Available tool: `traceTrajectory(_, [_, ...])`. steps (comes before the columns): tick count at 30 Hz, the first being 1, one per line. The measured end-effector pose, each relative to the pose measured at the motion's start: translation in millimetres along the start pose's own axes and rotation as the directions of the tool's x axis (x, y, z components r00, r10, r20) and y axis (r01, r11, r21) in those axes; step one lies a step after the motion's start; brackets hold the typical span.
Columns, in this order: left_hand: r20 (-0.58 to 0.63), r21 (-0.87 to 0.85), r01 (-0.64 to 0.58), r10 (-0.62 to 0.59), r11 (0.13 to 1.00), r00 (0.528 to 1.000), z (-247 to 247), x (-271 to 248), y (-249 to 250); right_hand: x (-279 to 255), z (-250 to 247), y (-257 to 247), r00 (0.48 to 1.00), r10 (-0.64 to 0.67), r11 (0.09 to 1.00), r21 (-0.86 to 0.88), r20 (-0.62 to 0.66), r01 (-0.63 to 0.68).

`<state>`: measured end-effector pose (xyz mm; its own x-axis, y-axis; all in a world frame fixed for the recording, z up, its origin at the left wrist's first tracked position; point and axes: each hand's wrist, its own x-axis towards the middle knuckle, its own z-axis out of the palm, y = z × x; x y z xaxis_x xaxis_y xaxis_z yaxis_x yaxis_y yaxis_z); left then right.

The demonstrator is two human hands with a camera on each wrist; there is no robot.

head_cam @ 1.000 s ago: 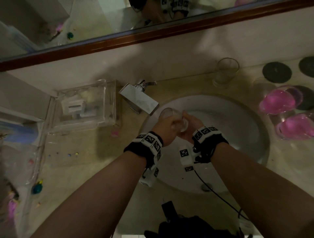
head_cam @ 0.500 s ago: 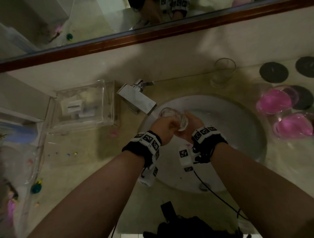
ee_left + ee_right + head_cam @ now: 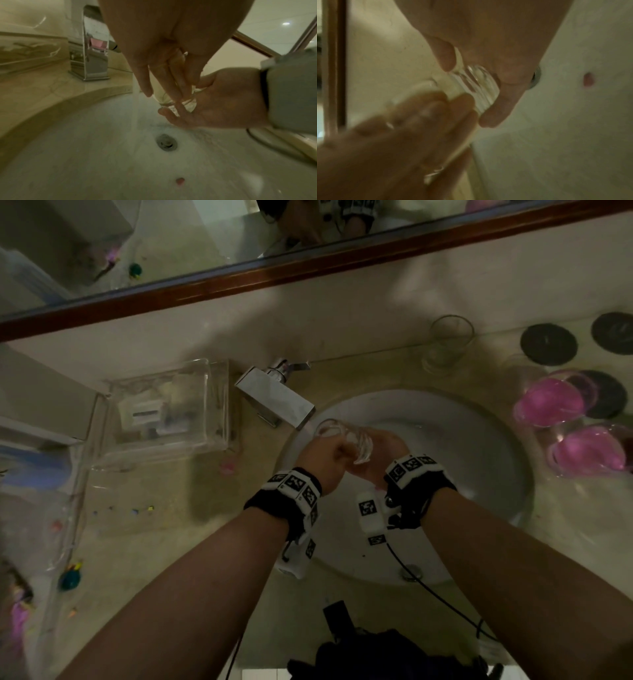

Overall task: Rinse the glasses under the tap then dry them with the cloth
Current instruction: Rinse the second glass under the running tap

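A clear glass (image 3: 346, 436) is tilted over the white sink (image 3: 496, 446), its mouth just under the chrome tap (image 3: 277, 395). My left hand (image 3: 325, 457) grips its side, the fingers (image 3: 164, 75) lying along the wall. My right hand (image 3: 380, 453) holds the thick base (image 3: 477, 86) between thumb and fingers. In the left wrist view a water stream (image 3: 136, 108) falls just left of the glass (image 3: 187, 104), above the drain (image 3: 166, 142). A second empty glass (image 3: 447, 344) stands on the counter behind the sink. I see no cloth.
Two glasses with pink contents (image 3: 548, 402) (image 3: 589, 453) and black round coasters (image 3: 548, 344) sit right of the sink. A clear plastic box (image 3: 164, 412) stands left of the tap. A dark object (image 3: 359, 655) lies at the counter's near edge. A mirror runs above.
Both hands have stayed at the spout with the glass. The glass has turned slightly in them, its mouth closer to the tap's outlet.
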<state>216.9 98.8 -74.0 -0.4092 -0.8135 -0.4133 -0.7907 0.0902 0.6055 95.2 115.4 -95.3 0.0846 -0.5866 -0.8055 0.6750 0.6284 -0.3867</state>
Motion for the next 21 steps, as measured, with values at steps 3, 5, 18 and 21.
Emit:
traceTrajectory(3, [-0.048,-0.032,0.025,-0.027,0.999,0.998,-2,-2,-4,7,-1,3,0.997,-0.077,0.994,0.081,-0.032,0.079])
traceTrajectory(5, [-0.059,-0.05,0.016,-0.019,0.999,0.998,-4,-2,-6,0,5,6,0.997,-0.077,0.992,0.103,-0.019,0.078])
traceTrajectory(18, [-0.036,0.004,-0.023,0.023,1.0,0.999,-7,-5,0,-8,-1,1,0.994,-0.086,0.994,-0.079,-0.062,0.081])
traceTrajectory(21, [-0.017,-0.036,0.008,-0.008,0.999,1.0,-5,-7,-3,-3,2,-4,0.987,-0.128,0.975,-0.195,-0.1,0.106])
